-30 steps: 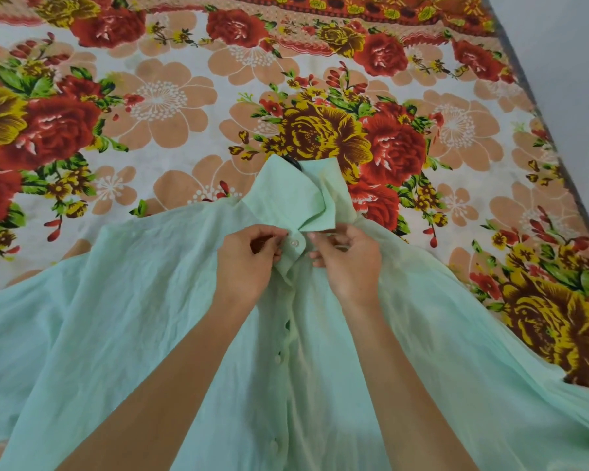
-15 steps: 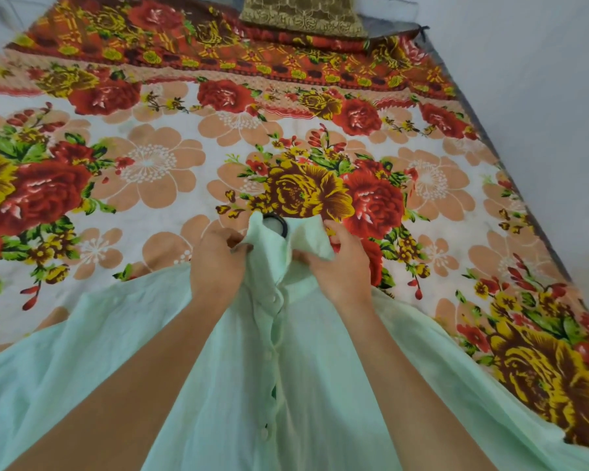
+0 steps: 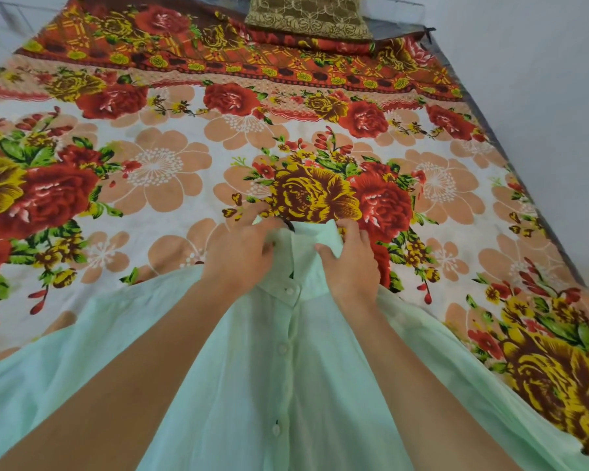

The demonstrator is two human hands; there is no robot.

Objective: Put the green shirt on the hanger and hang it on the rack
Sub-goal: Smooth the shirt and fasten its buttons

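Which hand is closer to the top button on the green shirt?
Roughly even, perhaps the right. The right hand grips the collar just right of the top button; the left hand grips the collar up and left of it.

No readable text, label, brand or number anywhere. Only floral print on the bedsheet (image 3: 170,171), toward 12 o'clock.
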